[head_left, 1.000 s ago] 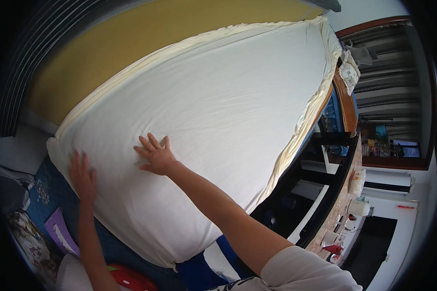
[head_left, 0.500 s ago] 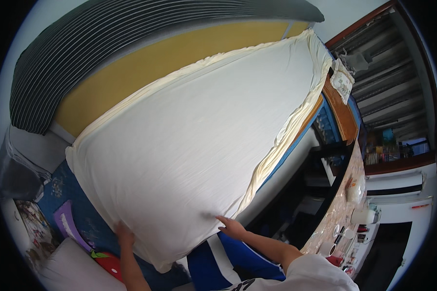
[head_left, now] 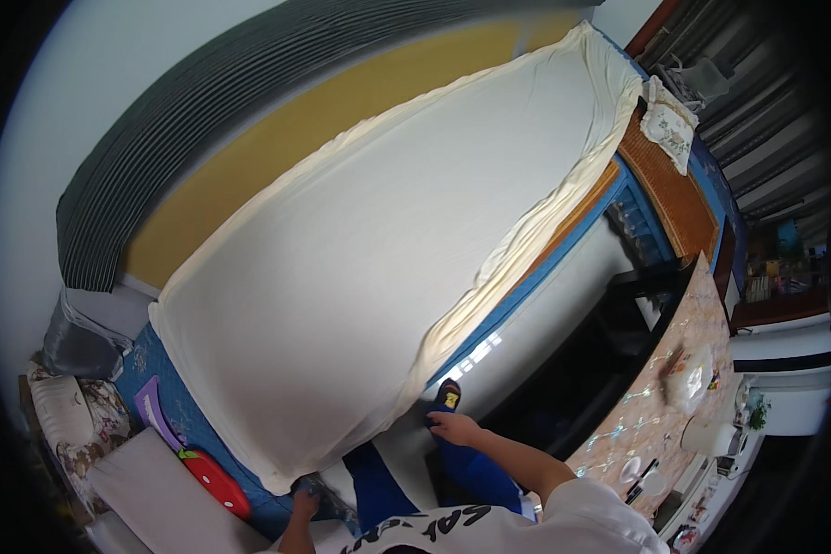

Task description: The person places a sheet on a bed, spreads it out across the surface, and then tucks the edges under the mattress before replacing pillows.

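A white fitted sheet (head_left: 360, 249) with gathered cream edges covers the long mattress in front of me. My left hand (head_left: 306, 504) is low, right beside the sheet's near corner. Its fingers are too dark and small to show whether they grip the cloth. Over my blue-trousered leg, right of the sheet's near edge, hangs my right hand (head_left: 454, 427). Its fingers are loosely apart, with nothing visible in them. Just past it, my slippered foot (head_left: 449, 394) is on the pale floor.
A yellow headboard-like panel (head_left: 342, 102) and a dark striped cover (head_left: 277, 83) run along the far side. Left stand a grey cushion (head_left: 157, 480) and a red strawberry-shaped pillow (head_left: 214, 482). At right are a marbled table (head_left: 637, 406) and a flowered pillow (head_left: 669, 125).
Both hands have come off the sheet's top: the left has moved down to the near corner, the right slightly rightward off its edge. My view has shifted, and my foot now shows.
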`<state>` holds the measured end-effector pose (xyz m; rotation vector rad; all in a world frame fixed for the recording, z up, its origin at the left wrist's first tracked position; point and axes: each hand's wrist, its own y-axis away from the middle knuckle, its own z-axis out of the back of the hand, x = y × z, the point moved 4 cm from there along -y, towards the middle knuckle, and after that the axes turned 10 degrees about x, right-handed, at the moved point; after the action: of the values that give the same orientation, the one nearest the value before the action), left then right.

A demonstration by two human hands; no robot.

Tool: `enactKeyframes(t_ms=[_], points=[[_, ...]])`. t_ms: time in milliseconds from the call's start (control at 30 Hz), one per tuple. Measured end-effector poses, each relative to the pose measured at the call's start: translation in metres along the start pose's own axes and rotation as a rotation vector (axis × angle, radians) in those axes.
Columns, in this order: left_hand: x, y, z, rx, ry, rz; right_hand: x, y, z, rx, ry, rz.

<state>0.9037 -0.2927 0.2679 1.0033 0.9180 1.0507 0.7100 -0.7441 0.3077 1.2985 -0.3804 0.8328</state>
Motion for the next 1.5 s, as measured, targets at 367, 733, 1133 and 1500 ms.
enactKeyframes(t_ms=[367,733,1133,1500], points=[[-0.519,-0.022,0.084,-0.162,-0.063,-0.757,-0.184,0.286,0.111,-0.725,-0.379,-0.341],[-0.619,-0.056,0.087,0.03,-0.578,-0.589,-0.223,0.315,0.136,-0.988,-1.087,-0.151],[-0.863,-0.101,0.115,0.093,-0.781,-0.642,-0.302,0.347,0.333,-1.07,-1.153,-0.151],[-1.197,-0.074,0.06,0.02,-0.526,-0.803,-0.444,0.389,0.468,-1.226,-1.325,-0.035]])
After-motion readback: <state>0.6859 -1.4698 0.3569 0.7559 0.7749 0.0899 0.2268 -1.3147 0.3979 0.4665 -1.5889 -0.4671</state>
